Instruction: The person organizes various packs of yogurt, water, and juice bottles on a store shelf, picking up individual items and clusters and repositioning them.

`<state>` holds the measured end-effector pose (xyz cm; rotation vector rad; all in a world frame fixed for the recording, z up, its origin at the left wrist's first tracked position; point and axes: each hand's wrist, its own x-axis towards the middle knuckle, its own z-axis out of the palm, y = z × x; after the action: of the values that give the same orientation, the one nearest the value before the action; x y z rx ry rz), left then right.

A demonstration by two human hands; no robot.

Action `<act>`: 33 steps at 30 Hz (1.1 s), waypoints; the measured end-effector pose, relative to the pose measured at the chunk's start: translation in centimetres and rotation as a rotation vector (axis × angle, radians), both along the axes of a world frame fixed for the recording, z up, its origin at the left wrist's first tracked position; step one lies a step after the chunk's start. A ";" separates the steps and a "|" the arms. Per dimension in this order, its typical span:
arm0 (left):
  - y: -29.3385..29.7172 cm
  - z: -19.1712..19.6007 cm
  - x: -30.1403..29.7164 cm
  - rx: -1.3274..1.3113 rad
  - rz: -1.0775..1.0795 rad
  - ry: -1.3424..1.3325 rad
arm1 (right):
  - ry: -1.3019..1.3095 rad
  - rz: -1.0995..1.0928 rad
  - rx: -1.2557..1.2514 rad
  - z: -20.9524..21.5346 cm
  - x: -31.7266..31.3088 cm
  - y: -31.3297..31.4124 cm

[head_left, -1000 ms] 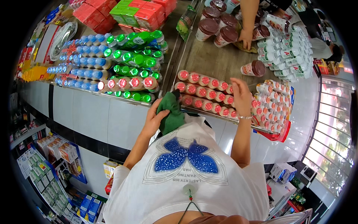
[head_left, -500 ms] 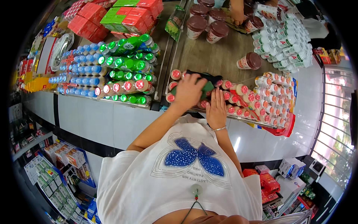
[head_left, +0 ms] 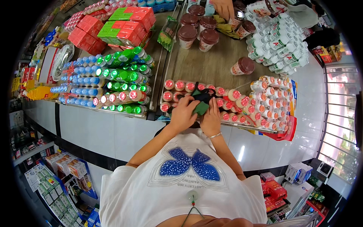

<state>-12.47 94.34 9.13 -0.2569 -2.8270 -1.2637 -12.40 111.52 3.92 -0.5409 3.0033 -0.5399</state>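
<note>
A black and green cloth (head_left: 201,108) lies bunched over several small bottles with red caps (head_left: 180,86) at the table's near edge. My left hand (head_left: 183,114) is closed on the cloth, fingers bent over its left side. Against the cloth's right side rests my right hand (head_left: 211,120), its fingers stretched forward over the caps; its thumb is partly hidden. A black part of the cloth pokes out beyond my fingertips. More red-capped bottles and a red ribbon continue to the right of my hands.
Orange-capped bottles (head_left: 269,90) stand at the right. Brown-lidded cups (head_left: 242,66) are farther back, near another person's hand (head_left: 224,8) and stacked white cans (head_left: 278,43). Green-capped bottles (head_left: 124,73) and red-green boxes (head_left: 130,24) occupy the left table.
My left hand has gone from spread over the cloth to bunching it, nearer to me. My right hand has drawn closer beside it. The view has shifted slightly.
</note>
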 end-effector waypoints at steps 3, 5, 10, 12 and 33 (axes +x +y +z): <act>-2.2 0.1 0.6 0.024 0.101 0.041 | 0.027 0.021 -0.070 0.6 -0.4 -0.2; -3.5 1.4 1.7 0.105 0.215 -0.055 | 0.031 0.039 -0.037 1.4 -0.6 -0.2; -8.9 3.1 6.5 0.710 0.198 -0.299 | 0.011 0.107 -0.169 1.7 -1.0 0.4; -10.3 3.8 8.9 0.953 0.256 -0.505 | -0.030 0.089 -0.245 3.0 -1.4 0.0; -29.7 0.8 17.9 1.095 0.372 -0.576 | -0.119 0.513 0.043 9.7 -3.8 -30.3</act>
<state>5.48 64.63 9.92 0.7132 -1.8302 -2.7482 -16.24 81.19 13.59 -1.1754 2.6031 -0.4437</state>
